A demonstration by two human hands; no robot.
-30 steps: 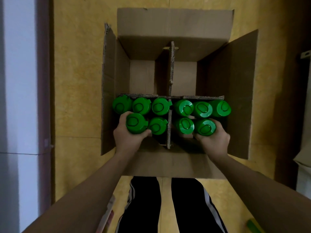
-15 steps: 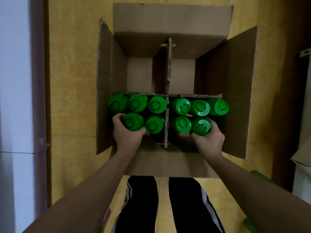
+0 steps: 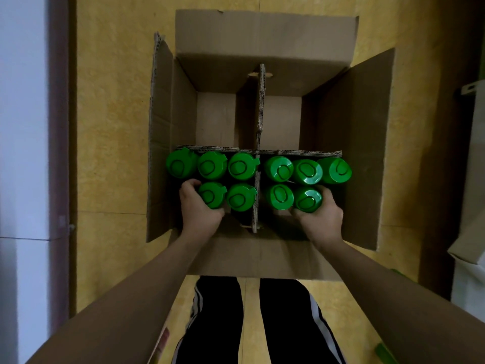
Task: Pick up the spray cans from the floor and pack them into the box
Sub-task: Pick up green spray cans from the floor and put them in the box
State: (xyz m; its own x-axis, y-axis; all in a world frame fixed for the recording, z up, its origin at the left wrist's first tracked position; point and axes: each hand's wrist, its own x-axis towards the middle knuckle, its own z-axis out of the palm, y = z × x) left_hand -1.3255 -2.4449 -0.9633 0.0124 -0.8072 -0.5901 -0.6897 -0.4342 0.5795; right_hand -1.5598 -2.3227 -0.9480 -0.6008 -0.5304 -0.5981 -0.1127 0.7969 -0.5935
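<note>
Fingers (image 3: 189, 185) of the left hand (image 3: 199, 214) are curled round the 9 o'clock side of a green-capped spray can (image 3: 212, 195), with the thumb closing in around 5 o'clock, a full wrap just under the cap. The right hand (image 3: 319, 222) mirrors it, its fingers (image 3: 327, 193) hooked round the 3 o'clock side of a second can (image 3: 308, 200) and the thumb at roughly 7 o'clock.

Both cans stand upright inside the cardboard box (image 3: 262, 30), in the two cells at 6 o'clock, one on each side of the long divider (image 3: 261, 109). Each sits just beside a neighbour can (left (image 3: 241, 197), right (image 3: 281, 197)) that's up against that divider. At 12 o'clock of them, a row of six cans (image 3: 212, 165) lines the cross divider (image 3: 309, 152).

My guess is the rows get filled from the divider outward so the outer side stays free for the fingers. Gripping high makes sense too, since the box is deep and the caps are packed tight.

That's ten cans in by my count, and the two cells at 12 o'clock have none yet, so I'd call it under halfway. The next bit looks like letting go and lifting the fingers straight up so nothing tips.

Down at 5 o'clock on the yellow floor (image 3: 110, 114) there's a green thing (image 3: 383, 352). It could be another can, but it's too cut off to tell.
</note>
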